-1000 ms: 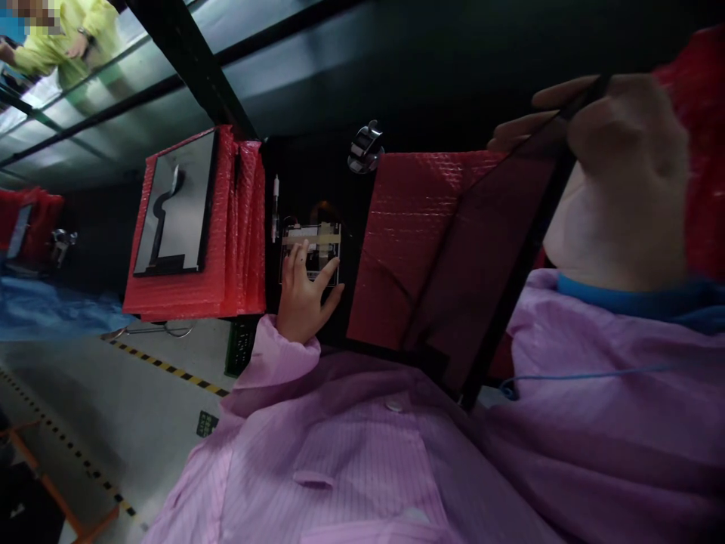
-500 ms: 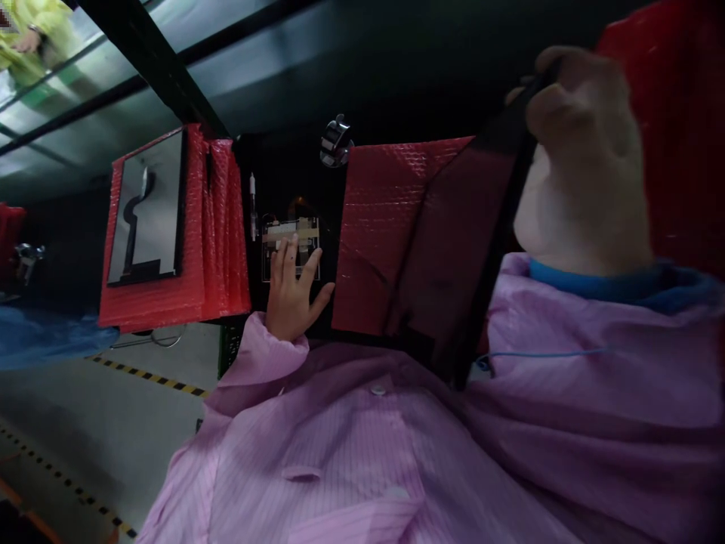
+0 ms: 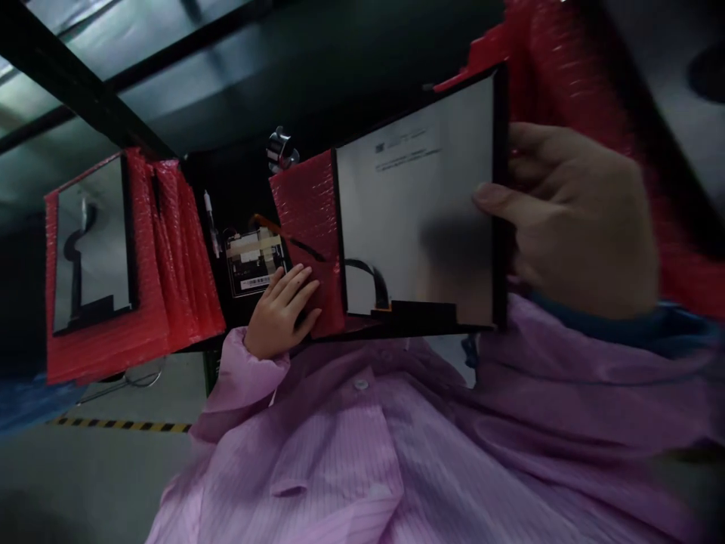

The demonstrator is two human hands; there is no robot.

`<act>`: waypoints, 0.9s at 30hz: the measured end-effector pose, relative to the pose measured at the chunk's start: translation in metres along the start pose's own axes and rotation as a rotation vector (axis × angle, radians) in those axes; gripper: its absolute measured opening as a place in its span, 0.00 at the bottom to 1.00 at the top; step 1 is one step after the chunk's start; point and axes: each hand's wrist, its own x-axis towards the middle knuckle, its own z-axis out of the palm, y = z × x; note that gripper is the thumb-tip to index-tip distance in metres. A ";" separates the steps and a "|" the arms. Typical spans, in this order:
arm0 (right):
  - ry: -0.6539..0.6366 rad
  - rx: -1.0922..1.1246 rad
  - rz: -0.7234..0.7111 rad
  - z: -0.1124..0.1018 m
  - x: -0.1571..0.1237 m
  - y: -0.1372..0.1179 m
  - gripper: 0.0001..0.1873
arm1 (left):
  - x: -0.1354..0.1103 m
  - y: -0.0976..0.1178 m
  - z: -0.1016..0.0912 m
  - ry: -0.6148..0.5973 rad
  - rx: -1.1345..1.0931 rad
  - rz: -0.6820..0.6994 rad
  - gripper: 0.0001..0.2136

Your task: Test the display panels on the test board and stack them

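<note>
My right hand (image 3: 583,219) grips the right edge of a display panel (image 3: 390,211), thumb on its silvery back and fingers behind. The panel is tilted up over a red bubble-wrap sheet (image 3: 303,193). From its lower left corner a dark flat cable (image 3: 371,276) curves out. My left hand (image 3: 283,310) lies with fingers stretched out at the left edge of that sheet. Beside its fingertips is a small circuit board (image 3: 252,261) with tan tape across it; an orange-brown flat cable (image 3: 272,224) runs from the board toward the panel.
On the left, another display panel (image 3: 99,242) rests on stacked red bubble wrap (image 3: 186,264). A white pen (image 3: 211,223) and a shiny metal tape-roll-like object (image 3: 280,149) lie behind the board. More red bubble wrap (image 3: 572,98) and a blurred panel (image 3: 674,98) are at right.
My right hand has turned the panel so its silvery back faces me, bringing it left over the sheet. My left hand has slid off the board toward the sheet. The view has shifted right.
</note>
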 end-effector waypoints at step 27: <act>-0.212 0.295 0.211 0.071 0.076 0.050 0.25 | -0.001 -0.041 0.025 0.177 0.042 -0.119 0.41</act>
